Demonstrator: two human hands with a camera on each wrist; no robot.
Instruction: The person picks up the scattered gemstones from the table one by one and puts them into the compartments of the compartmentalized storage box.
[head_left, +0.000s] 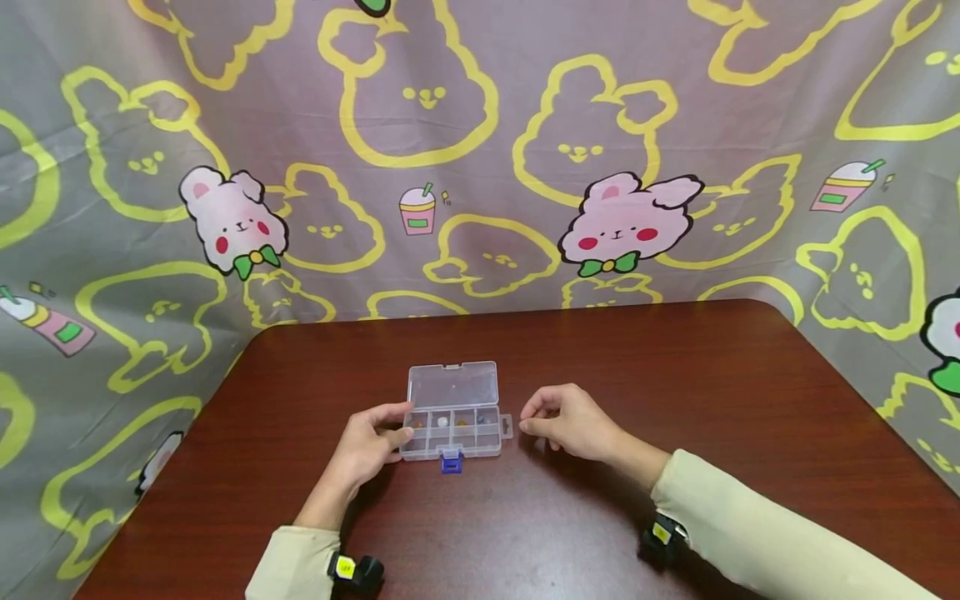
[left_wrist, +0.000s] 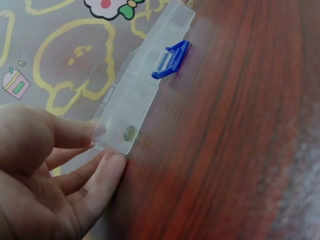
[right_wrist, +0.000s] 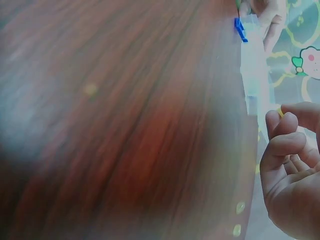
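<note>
A clear plastic compartment box [head_left: 452, 442] lies on the table with its lid [head_left: 453, 387] raised. My left hand [head_left: 362, 446] grips the box's left end, thumb in front and fingers behind. In the back row are a white bead [head_left: 443, 422], an amber bead [head_left: 461, 423] and other small beads. A blue latch [left_wrist: 171, 61] hangs off the front edge. My right hand [head_left: 573, 423] is just right of the box's hanging tab [head_left: 507, 427]. Its thumb and forefinger pinch a small yellow piece [right_wrist: 280, 113], mostly hidden by the fingertips.
The brown wooden table [head_left: 637, 358] runs back to a hanging cloth [head_left: 495, 108] printed with rabbits and cups. In the right wrist view two small translucent beads [right_wrist: 240, 206] lie near the hand. Each wrist carries a black camera [head_left: 662, 536].
</note>
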